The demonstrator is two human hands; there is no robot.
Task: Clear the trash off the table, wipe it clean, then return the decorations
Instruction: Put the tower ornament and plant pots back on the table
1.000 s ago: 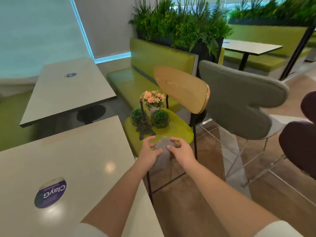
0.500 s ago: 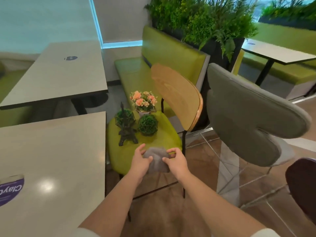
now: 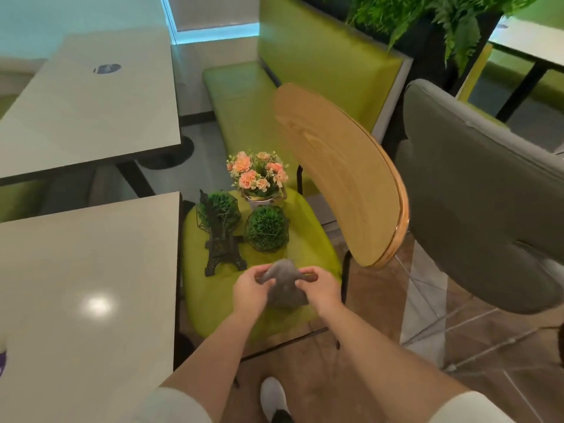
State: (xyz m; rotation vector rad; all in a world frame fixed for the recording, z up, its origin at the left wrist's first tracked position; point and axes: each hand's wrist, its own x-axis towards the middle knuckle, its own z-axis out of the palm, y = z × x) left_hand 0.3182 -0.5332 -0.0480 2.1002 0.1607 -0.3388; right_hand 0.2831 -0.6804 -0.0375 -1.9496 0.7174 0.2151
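Observation:
A grey cloth (image 3: 285,283) hangs bunched between my hands above the green chair seat (image 3: 308,248). My left hand (image 3: 251,290) pinches its left edge and my right hand (image 3: 319,286) pinches its right edge. On the seat behind the cloth stand the decorations: a dark Eiffel tower model (image 3: 221,242), two green moss balls in wire frames (image 3: 267,228) (image 3: 218,209) and a small pot of pink flowers (image 3: 258,175). The pale table (image 3: 88,285) lies at my left, its top bare apart from a purple sticker at the frame's edge.
The chair's wooden back (image 3: 338,175) rises right of the decorations. A grey padded chair (image 3: 476,190) stands further right. A green bench (image 3: 244,99) and a second table (image 3: 91,99) lie behind. Planter foliage (image 3: 442,16) hangs at top right. My white shoe (image 3: 273,398) is on the wooden floor.
The view has tilted down and closed in on the chair. Both hands moved over the seat with the cloth, which is now bunched up higher between the fingers.

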